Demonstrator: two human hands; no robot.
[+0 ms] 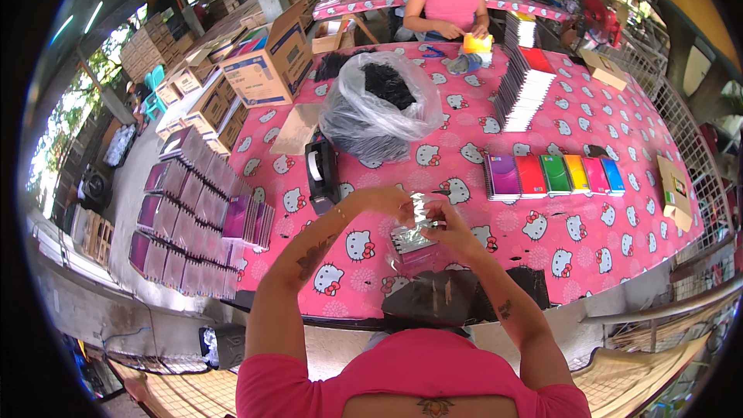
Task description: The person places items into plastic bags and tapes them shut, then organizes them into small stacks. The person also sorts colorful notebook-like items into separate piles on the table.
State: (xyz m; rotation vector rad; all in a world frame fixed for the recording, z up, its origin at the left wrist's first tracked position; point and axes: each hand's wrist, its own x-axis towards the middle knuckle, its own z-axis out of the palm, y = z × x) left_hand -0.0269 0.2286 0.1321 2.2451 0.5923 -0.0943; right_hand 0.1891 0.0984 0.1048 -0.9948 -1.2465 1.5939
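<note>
On the pink patterned tablecloth in front of me lies a spiral notebook (414, 241) with a purple edge, inside a clear plastic sleeve (419, 211) whose upper part shines. My right hand (449, 226) is closed on the sleeve at the notebook's right side, fingers bent. From the left, my left hand (385, 203) reaches to the sleeve's upper left. Motion blurs it, so its grip is unclear. Left of it stands a black tape dispenser (322, 178) with a roll in it.
Wrapped notebooks (186, 213) stand in rows at left. A large plastic bag (379, 108) of black pieces sits beyond my hands. A row of colourful notebooks (553, 176) lies right, a tall notebook stack (526, 93) behind it. Across the table, a person (449, 0) handles a yellow notebook.
</note>
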